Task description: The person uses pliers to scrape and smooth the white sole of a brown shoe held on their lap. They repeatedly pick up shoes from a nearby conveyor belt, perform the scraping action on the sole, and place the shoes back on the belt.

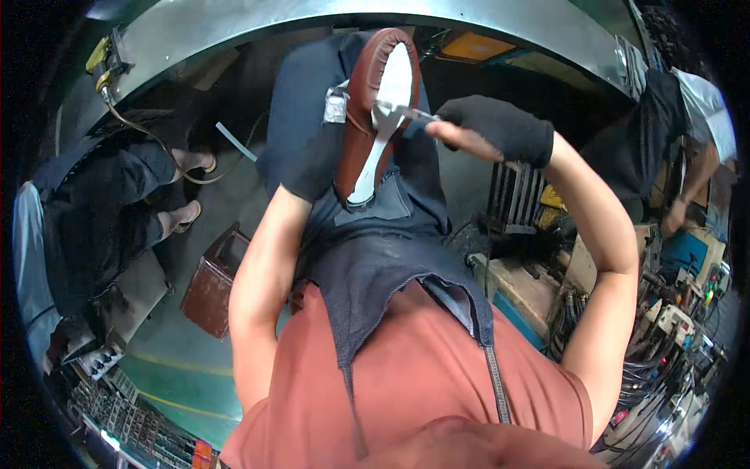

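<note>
A brown leather shoe [361,160] rests on my lap, bottom side up, with its toe pointing away from me. Gathered leather folds over the edge around a white insole [397,74]. My left hand [316,160], in a black glove with white tape at a finger, grips the shoe's left side, most of its fingers hidden by it. In a black glove with bare fingertips, my right hand [496,129] is closed around a slim metal hand tool [414,113]. The tool's head lies over the middle of the insole; its exact kind is unclear.
A metal bench edge [258,23] curves across the far side. A brown stool [215,281] stands left of me, near a seated person's legs [117,187]. Another person [699,125] is at the right, beside machinery and cables [664,336]. A hose [156,141] hangs at the left.
</note>
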Demonstrator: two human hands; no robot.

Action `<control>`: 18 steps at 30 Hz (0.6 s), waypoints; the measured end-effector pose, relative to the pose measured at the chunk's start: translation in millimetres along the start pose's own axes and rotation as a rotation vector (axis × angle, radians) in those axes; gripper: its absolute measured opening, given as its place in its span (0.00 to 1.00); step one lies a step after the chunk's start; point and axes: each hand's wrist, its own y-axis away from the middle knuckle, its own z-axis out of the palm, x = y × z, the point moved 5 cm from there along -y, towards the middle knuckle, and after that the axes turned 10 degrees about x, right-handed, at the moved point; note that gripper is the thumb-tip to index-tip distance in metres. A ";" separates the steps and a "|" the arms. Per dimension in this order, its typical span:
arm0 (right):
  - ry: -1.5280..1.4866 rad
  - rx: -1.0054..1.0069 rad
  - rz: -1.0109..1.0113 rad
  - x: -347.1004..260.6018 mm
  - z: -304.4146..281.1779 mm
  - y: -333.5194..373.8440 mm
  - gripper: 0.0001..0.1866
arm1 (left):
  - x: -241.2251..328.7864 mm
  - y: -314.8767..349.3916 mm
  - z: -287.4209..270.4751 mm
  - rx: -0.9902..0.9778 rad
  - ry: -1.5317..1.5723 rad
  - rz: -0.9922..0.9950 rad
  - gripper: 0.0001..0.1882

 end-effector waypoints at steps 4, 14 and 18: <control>0.119 0.302 -0.028 6.7 37.6 -8.3 0.19 | -30.4 -19.5 -22.0 0.164 -0.051 -0.010 0.19; 0.168 0.147 -0.051 11.5 -35.5 -1.5 0.20 | 0.2 -44.2 -4.6 0.385 -0.710 0.434 0.26; -0.047 0.446 -0.450 -51.6 -36.0 -1.8 0.20 | -25.8 -44.9 -17.5 0.029 -0.624 0.375 0.28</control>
